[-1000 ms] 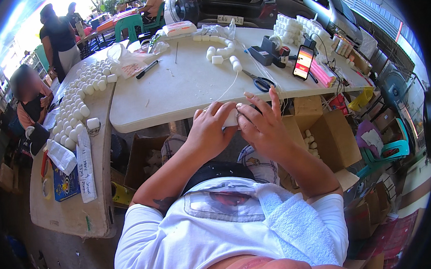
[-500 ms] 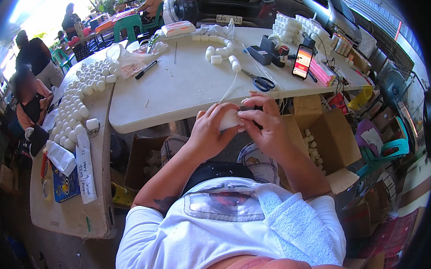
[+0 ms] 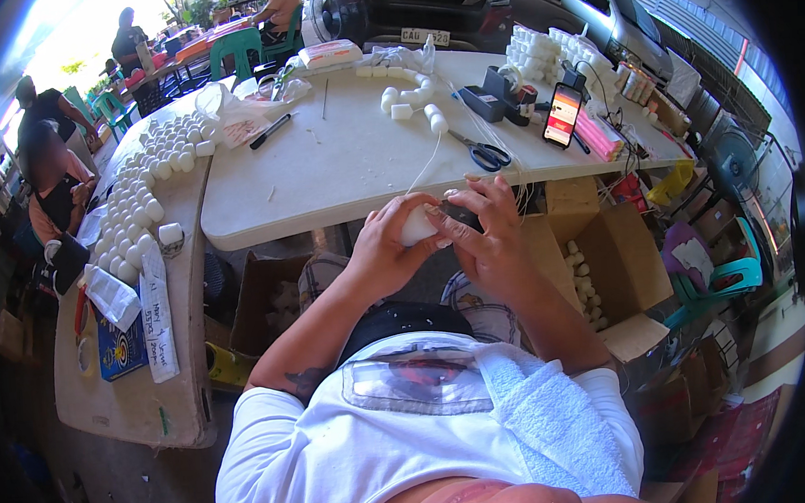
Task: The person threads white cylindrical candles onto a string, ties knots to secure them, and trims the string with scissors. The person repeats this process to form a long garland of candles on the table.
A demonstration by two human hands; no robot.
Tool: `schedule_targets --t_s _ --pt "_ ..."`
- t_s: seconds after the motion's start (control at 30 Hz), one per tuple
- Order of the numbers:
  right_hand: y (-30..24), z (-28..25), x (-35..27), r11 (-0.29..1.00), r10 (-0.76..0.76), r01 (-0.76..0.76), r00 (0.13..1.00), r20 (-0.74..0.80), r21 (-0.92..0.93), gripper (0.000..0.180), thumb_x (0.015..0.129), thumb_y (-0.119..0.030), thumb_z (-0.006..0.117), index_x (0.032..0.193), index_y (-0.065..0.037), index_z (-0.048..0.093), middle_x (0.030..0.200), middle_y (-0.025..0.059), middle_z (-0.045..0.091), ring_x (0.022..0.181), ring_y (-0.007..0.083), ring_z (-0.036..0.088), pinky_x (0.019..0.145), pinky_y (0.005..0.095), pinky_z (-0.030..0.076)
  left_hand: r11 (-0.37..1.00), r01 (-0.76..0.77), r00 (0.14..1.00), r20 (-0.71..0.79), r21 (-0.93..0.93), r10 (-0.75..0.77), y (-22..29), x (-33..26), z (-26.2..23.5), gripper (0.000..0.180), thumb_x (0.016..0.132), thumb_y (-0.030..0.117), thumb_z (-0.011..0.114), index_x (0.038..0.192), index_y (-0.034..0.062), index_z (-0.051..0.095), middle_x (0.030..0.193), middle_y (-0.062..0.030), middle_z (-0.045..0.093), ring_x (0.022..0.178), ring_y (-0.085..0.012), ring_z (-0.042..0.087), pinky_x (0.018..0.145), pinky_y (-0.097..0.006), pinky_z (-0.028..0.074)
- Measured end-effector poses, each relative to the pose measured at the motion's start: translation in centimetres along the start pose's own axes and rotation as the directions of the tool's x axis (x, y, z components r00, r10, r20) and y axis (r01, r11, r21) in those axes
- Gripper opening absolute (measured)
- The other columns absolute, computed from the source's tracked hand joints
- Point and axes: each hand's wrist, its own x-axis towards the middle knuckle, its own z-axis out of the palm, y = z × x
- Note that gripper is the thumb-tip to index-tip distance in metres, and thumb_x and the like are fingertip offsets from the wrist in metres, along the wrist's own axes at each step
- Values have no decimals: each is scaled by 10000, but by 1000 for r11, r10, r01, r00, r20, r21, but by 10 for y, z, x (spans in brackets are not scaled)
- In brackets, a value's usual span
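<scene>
A white rounded cylinder piece [image 3: 414,228] is in my left hand [image 3: 380,253], fingers and thumb curled around it, just off the table's near edge. My right hand [image 3: 488,229] presses its index finger against the right end of that piece, while its other fingers are raised; what lies under the fingertips is too small to make out. A thin white cord [image 3: 427,171] runs from my left hand up to a curved string of similar white pieces [image 3: 436,119] on the table [image 3: 326,183]. Scissors [image 3: 489,156] with dark handles lie right of the cord.
Rows of white pieces [image 3: 132,216] cover the left table. A lit phone [image 3: 563,116] stands at right, near pink bundles [image 3: 604,139] and stacked white pieces [image 3: 533,53]. Below the edge, an open cardboard box [image 3: 635,257] holds more. Other people sit and stand beyond.
My right index finger has moved left onto the piece, covering more of its end. My left hand has shifted slightly left. A person at far left has moved an arm.
</scene>
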Motion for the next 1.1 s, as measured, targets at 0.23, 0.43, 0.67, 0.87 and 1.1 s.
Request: schedule_targets --t_s 0.23,0.43,0.67,0.87,1.1 --pt "1 1 2 991 -8 15 999 -51 133 520 738 8 681 1216 -192 628 1192 103 534 1209 331 476 1045 588 294 1000 -14 1000 19 -27 15 1 2 -4 497 783 173 763 1211 90 526 1128 -123 622 1014 -318 610 872 -384 476" --pt "1 4 4 901 99 -69 994 -49 428 572 704 125 636 1201 -158 648 1184 113 538 1172 321 500 1004 423 406 999 -34 999 16 4 34 4 3 -6 518 776 171 771 1216 75 515 1113 -130 623 1010 -317 613 863 -374 480" --pt "7 22 -3 915 39 -7 997 -71 403 595 694 132 596 1205 -170 639 1241 120 513 1165 343 489 995 443 396 993 35 999 5 -111 -35 -11 -1 2 474 794 257 754 1193 127 535 1109 -111 624 1003 -350 598 866 -399 468" --pt "112 68 3 799 429 -390 903 21 457 405 833 23 538 1218 -80 613 1221 164 565 1144 322 548 982 377 428 952 232 973 53 -198 -226 -36 -3 5 489 778 172 779 1195 114 531 1098 -103 617 993 -267 600 864 -347 474" --pt "259 137 -15 560 826 -688 506 248 -462 490 784 -139 641 1269 -108 579 1171 194 618 1051 337 615 929 383 481 938 281 960 43 -202 -278 -55 -4 -1 513 787 107 768 1225 81 503 1115 -54 570 1009 -156 538 886 -294 444"
